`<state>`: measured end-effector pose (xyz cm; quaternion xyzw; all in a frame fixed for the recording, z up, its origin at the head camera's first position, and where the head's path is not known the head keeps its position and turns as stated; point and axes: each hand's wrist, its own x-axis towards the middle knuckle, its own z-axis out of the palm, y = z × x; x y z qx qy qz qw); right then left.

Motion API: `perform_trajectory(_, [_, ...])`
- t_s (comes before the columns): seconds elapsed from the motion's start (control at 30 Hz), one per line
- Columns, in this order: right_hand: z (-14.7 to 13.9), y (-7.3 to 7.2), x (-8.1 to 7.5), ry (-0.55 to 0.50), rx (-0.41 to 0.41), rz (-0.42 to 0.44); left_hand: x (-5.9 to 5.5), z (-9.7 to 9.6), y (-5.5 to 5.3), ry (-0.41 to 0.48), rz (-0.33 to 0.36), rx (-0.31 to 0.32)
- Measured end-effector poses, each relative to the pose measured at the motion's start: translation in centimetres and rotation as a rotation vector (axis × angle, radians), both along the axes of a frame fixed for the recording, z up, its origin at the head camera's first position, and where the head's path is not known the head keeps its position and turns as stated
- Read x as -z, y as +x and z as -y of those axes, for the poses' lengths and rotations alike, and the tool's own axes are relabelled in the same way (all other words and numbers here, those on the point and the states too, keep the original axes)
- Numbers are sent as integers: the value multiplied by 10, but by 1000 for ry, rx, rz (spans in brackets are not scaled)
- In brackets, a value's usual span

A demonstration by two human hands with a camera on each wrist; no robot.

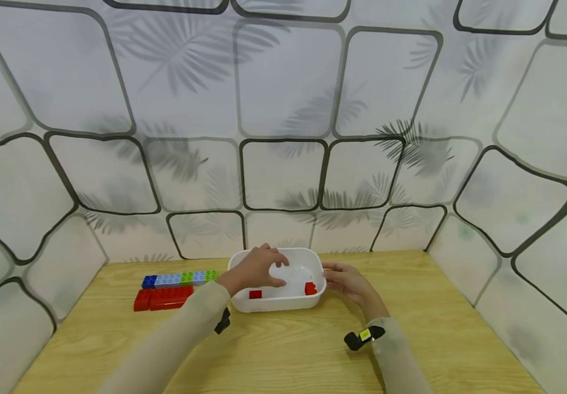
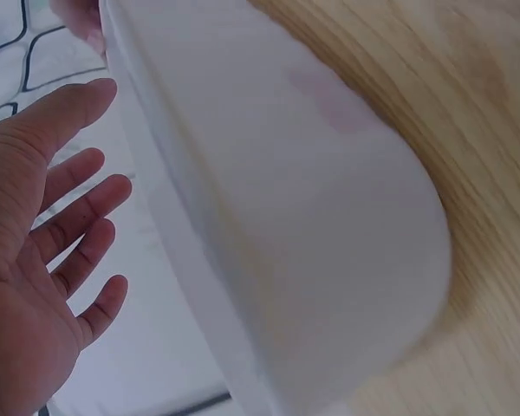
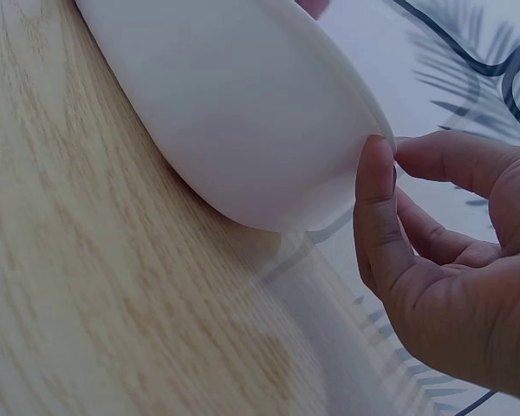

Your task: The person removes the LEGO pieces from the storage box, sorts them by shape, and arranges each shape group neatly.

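A white plastic box (image 1: pixel 278 305) with rounded corners sits on the table in the head view. Two small red building bricks lie inside, one near the front left (image 1: pixel 255 294) and the other at the right end (image 1: pixel 310 288). Over the left part of the box is my left hand (image 1: pixel 258 267), thumb and fingers spread apart with nothing between them; the left wrist view shows the same loose fingers beside the box wall (image 2: pixel 312 217). At the right end, my right hand (image 1: pixel 348 282) pinches the rim between thumb and finger, as the right wrist view shows (image 3: pixel 451 260).
Left of the box lies a row of blue, light blue and green bricks (image 1: pixel 180 279). A row of red bricks (image 1: pixel 167 299) lies in front of it, partly behind my left sleeve. A patterned curtain (image 1: pixel 283 175) stands along the back and sides of the wooden table (image 1: pixel 283 350).
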<state>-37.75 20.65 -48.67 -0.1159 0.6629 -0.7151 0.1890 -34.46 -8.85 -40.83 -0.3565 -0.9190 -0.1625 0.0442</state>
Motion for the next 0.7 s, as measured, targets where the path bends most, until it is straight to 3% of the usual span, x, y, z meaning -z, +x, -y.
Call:
perform_trajectory(0.2, [1, -1, 1, 6, -3, 7, 14, -29, -10, -29, 10, 39])
perform_trajectory(0.4, [-1, -2, 2, -3, -15, -1, 21, -53, -14, -69, 8, 59])
perform_trajectory(0.7, [-1, -2, 1, -7, -24, 2, 28, -67, -20, -113, 32, 43])
